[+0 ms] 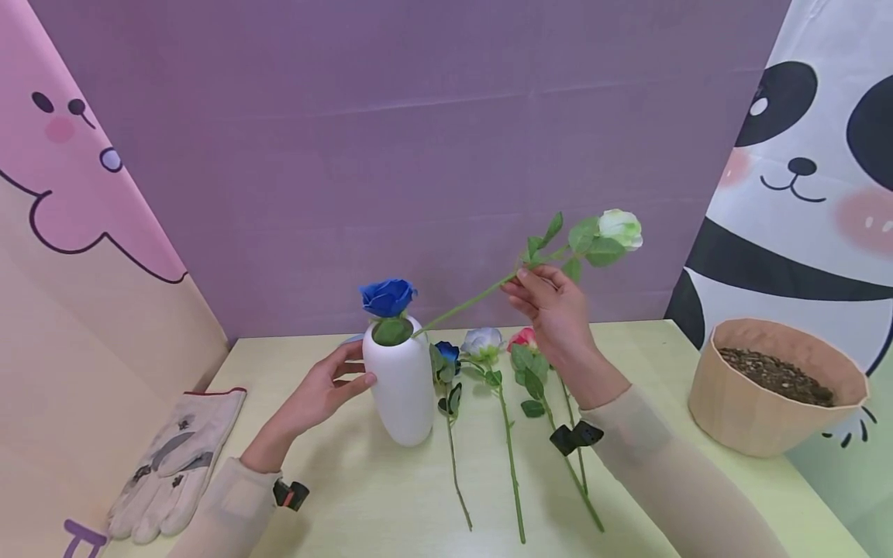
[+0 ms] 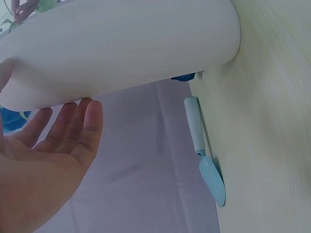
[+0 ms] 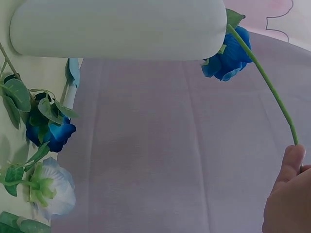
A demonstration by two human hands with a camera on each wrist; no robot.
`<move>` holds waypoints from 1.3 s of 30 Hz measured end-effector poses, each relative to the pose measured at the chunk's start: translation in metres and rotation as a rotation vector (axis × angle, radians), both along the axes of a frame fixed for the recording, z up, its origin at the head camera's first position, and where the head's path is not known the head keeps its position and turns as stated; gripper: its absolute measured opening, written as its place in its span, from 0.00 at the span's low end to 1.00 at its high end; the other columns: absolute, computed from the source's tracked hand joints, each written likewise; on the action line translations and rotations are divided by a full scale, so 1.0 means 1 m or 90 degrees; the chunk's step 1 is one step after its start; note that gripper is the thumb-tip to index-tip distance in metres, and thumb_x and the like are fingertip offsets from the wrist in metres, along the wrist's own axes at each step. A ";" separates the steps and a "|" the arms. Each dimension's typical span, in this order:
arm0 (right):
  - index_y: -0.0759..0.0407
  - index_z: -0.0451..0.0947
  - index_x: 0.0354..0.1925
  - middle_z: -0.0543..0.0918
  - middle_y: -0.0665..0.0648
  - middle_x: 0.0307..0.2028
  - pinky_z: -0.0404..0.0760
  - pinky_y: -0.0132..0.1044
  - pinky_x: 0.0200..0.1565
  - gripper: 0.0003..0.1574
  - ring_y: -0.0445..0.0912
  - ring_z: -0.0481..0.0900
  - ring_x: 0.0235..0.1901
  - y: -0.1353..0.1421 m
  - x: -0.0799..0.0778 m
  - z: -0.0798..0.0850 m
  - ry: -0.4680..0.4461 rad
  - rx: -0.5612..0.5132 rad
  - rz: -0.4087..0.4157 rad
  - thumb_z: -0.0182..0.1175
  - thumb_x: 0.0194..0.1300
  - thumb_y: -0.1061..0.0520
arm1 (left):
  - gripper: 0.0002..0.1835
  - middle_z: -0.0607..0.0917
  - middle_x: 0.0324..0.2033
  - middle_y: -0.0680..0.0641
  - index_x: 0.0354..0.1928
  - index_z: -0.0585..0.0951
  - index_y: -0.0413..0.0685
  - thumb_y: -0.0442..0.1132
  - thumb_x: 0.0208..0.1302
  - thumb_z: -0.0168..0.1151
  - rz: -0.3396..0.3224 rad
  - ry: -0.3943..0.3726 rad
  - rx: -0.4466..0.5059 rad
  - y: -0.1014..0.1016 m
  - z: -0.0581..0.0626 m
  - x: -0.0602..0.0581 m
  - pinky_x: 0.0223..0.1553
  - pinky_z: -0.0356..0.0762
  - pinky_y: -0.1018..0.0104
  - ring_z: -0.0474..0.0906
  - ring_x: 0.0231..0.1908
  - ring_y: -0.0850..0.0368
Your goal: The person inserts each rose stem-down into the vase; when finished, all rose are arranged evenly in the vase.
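Head view: we see the white rose (image 1: 620, 229) right of the middle, its stem (image 1: 467, 304) slanting down left to the mouth of the white vase (image 1: 401, 387). Our right hand (image 1: 554, 306) pinches the stem tight. Our left hand (image 1: 328, 387) curls loosely round the vase. We think it best to hold the vase steady and tip the stem straighter, beside the blue rose (image 1: 388, 298).

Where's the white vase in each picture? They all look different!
Head: the white vase is just left of centre, in the lower half.
Left wrist: sideways across the top, base to the right.
Right wrist: sideways along the top, base to the left.
Shared landmark: the blue rose at its mouth.
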State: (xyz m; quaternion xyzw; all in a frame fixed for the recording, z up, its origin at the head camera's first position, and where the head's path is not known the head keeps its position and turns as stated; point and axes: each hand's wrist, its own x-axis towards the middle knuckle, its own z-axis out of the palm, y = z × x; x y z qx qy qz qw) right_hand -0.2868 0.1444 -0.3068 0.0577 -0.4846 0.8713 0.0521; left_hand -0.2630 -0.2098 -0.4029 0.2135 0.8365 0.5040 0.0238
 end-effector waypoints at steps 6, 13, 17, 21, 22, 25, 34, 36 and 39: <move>0.61 0.70 0.46 0.85 0.52 0.34 0.86 0.26 0.37 0.10 0.40 0.88 0.33 -0.006 -0.003 0.002 0.012 0.023 -0.010 0.60 0.70 0.61 | 0.34 0.74 0.65 0.44 0.72 0.64 0.58 0.51 0.68 0.64 0.000 -0.001 0.001 0.000 0.004 0.002 0.58 0.82 0.50 0.74 0.64 0.38; 0.60 0.70 0.46 0.85 0.51 0.36 0.86 0.28 0.40 0.07 0.40 0.87 0.35 -0.015 -0.004 0.005 0.029 0.101 -0.016 0.58 0.72 0.61 | 0.34 0.74 0.65 0.43 0.73 0.64 0.57 0.51 0.69 0.64 -0.004 0.000 0.003 0.001 0.003 0.000 0.58 0.81 0.49 0.73 0.64 0.37; 0.59 0.71 0.47 0.85 0.52 0.38 0.87 0.32 0.46 0.07 0.41 0.88 0.37 -0.019 -0.005 0.006 0.030 0.152 -0.009 0.58 0.73 0.60 | 0.34 0.74 0.65 0.44 0.72 0.64 0.58 0.51 0.68 0.64 -0.001 0.000 -0.001 0.001 0.003 0.001 0.58 0.81 0.49 0.74 0.64 0.39; 0.59 0.72 0.47 0.86 0.52 0.39 0.86 0.35 0.49 0.07 0.41 0.88 0.38 -0.024 -0.006 0.005 0.023 0.183 0.005 0.58 0.73 0.60 | 0.33 0.74 0.65 0.44 0.72 0.64 0.59 0.51 0.68 0.64 0.000 0.000 0.000 0.001 0.002 0.002 0.58 0.82 0.50 0.74 0.64 0.39; 0.59 0.72 0.47 0.87 0.52 0.39 0.87 0.35 0.48 0.07 0.41 0.88 0.38 -0.026 -0.006 0.004 0.022 0.189 0.009 0.58 0.73 0.60 | 0.33 0.74 0.65 0.44 0.72 0.64 0.59 0.51 0.68 0.64 -0.001 0.001 0.001 0.001 0.002 0.002 0.58 0.82 0.50 0.74 0.64 0.39; 0.59 0.72 0.46 0.87 0.50 0.38 0.87 0.34 0.47 0.06 0.41 0.88 0.38 -0.031 -0.006 0.003 0.024 0.210 0.020 0.58 0.73 0.60 | 0.33 0.74 0.65 0.43 0.72 0.64 0.58 0.50 0.69 0.64 -0.004 0.002 0.004 0.001 0.001 0.001 0.58 0.81 0.50 0.74 0.64 0.39; 0.61 0.73 0.47 0.88 0.48 0.33 0.87 0.34 0.46 0.08 0.41 0.87 0.35 -0.044 -0.007 -0.002 0.004 0.225 0.053 0.59 0.72 0.60 | 0.33 0.74 0.65 0.44 0.72 0.64 0.58 0.51 0.69 0.64 0.000 -0.004 0.002 0.002 0.003 0.003 0.58 0.81 0.49 0.74 0.64 0.39; 0.62 0.72 0.48 0.87 0.48 0.33 0.86 0.33 0.46 0.09 0.40 0.87 0.36 -0.046 -0.008 -0.004 0.003 0.226 0.062 0.59 0.72 0.60 | 0.33 0.74 0.65 0.44 0.72 0.64 0.58 0.51 0.69 0.64 0.000 -0.004 0.003 0.002 0.003 0.003 0.58 0.81 0.49 0.74 0.64 0.39; 0.62 0.72 0.48 0.87 0.47 0.34 0.86 0.34 0.47 0.10 0.40 0.87 0.36 -0.049 -0.008 -0.007 0.006 0.227 0.072 0.59 0.72 0.59 | 0.33 0.74 0.65 0.44 0.72 0.64 0.58 0.51 0.69 0.64 0.000 -0.004 0.003 0.002 0.003 0.003 0.58 0.81 0.49 0.73 0.64 0.38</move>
